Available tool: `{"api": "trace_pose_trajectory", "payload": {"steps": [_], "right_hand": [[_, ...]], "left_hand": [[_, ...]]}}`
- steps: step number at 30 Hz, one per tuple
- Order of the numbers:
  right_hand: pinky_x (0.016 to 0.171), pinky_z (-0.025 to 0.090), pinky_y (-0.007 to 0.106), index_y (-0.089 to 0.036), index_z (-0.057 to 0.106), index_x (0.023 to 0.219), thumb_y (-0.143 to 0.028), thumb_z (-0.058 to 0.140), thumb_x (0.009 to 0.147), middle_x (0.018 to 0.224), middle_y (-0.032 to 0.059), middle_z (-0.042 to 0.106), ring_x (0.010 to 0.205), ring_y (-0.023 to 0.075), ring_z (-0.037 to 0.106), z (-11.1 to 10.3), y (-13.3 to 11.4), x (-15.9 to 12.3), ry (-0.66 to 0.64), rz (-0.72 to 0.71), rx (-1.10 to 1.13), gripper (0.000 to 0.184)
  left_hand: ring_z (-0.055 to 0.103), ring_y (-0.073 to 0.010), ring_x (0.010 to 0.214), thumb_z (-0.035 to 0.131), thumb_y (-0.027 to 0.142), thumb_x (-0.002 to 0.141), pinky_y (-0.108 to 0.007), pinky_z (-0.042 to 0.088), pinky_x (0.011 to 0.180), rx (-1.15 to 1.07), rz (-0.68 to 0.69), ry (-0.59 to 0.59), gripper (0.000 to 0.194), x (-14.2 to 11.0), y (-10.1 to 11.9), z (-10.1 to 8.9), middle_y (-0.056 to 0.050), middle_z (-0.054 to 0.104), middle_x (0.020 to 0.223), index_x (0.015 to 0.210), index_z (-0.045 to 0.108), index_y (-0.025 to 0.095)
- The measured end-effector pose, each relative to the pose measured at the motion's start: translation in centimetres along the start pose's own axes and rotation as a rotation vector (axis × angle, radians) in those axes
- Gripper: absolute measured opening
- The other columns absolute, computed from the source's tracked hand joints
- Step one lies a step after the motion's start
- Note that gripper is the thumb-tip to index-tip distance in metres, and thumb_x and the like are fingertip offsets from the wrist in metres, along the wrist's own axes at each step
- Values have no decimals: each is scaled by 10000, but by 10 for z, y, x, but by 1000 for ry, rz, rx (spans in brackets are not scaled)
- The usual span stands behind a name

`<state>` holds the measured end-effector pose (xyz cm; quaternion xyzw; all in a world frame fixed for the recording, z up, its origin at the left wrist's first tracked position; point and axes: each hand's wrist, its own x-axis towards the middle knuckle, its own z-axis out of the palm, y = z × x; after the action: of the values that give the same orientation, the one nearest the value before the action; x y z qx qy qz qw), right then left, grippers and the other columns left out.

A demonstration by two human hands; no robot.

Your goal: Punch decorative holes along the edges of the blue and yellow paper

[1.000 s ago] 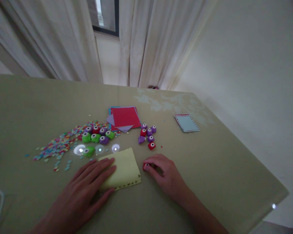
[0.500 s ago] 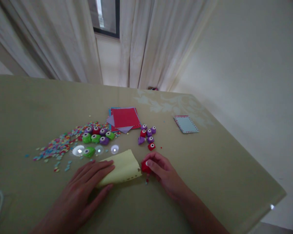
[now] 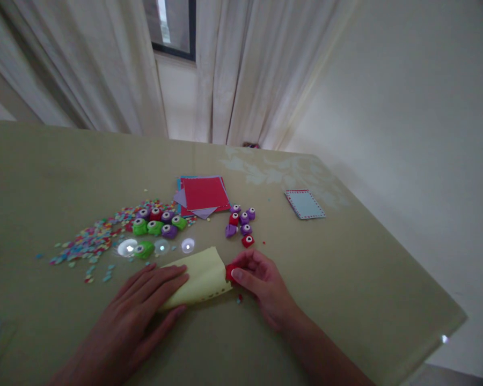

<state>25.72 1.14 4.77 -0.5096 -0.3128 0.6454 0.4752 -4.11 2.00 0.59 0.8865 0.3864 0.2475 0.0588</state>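
Note:
A sheet of yellow paper (image 3: 203, 273), apparently folded, lies in front of me with a row of small punched holes along its near edge. My left hand (image 3: 139, 308) rests flat across its left part, fingers stretched out. At the paper's right edge, my right hand (image 3: 261, 281) grips a small red craft hole punch (image 3: 229, 272), thumb by its white button. The punch meets the paper's edge; its slot is hidden. Tiny paper bits (image 3: 240, 298) lie just below it. Beyond my right hand stands another red craft punch (image 3: 248, 240).
Several purple and red punches (image 3: 244, 218) sit behind the paper. More punches (image 3: 155, 228) stand at left beside a spread of coloured confetti (image 3: 92, 241). Clear round discs (image 3: 188, 245), stacked coloured paper (image 3: 205, 194) and a pale blue punched card (image 3: 305, 204) also lie on the table.
My right hand has moved slightly left with the red punch, bringing it onto the yellow paper's right edge. My left hand stays on the paper.

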Motion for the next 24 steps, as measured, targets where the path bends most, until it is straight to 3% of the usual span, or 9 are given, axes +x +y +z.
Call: {"api": "trace_pose_trajectory", "payload": {"steps": [16, 24], "right_hand": [[744, 548, 268, -194, 699, 897, -479, 1003, 747, 867, 9, 754, 756, 145, 676, 2, 3, 2, 68, 3, 46, 443], [776, 562, 272, -193, 702, 860, -541, 992, 748, 836, 6, 733, 798, 157, 683, -2, 0, 4, 80, -85, -144, 467]], "left_hand": [[659, -246, 1378, 672, 502, 1067, -373, 385, 1286, -17, 3, -17, 507, -1, 3, 1, -6, 682, 1539, 1545, 604, 350], [647, -246, 1385, 663, 507, 1075, -373, 375, 1283, -2, 13, -10, 509, -3, 2, 4, -15, 675, 1545, 1550, 602, 334]]}}
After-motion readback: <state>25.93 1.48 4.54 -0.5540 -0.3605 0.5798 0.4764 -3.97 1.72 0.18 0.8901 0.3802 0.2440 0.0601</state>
